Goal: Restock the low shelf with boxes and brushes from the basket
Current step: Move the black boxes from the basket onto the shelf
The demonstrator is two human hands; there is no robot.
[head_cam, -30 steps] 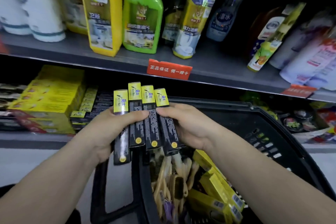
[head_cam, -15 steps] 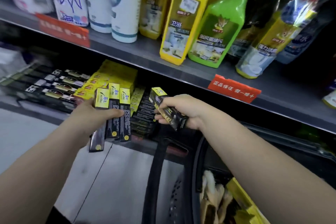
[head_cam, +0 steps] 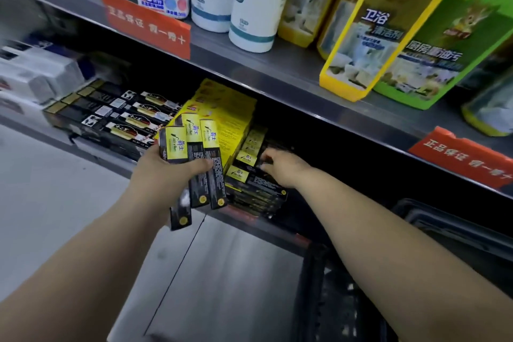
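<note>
My left hand [head_cam: 166,172] is shut on three long black boxes with yellow tops [head_cam: 204,164], fanned out just in front of the low shelf [head_cam: 251,221]. My right hand [head_cam: 286,168] reaches into that shelf, its fingers curled on one more black and yellow box on top of a stack of matching boxes [head_cam: 247,175]. The box under the fingers is dark and mostly hidden. The black basket [head_cam: 444,230] stands at the lower right, and its contents are out of sight.
Yellow boxes [head_cam: 230,108] are stacked left of the stack, with black boxes [head_cam: 119,116] further left. The upper shelf [head_cam: 277,75] overhangs closely, carrying white bottles [head_cam: 249,8], a yellow bottle [head_cam: 383,25] and red tags [head_cam: 150,25]. Grey floor lies below.
My right hand has carried its single box from mid-air into the low shelf onto the stack. My left hand has moved closer to the shelf with its three boxes. The view swung left.
</note>
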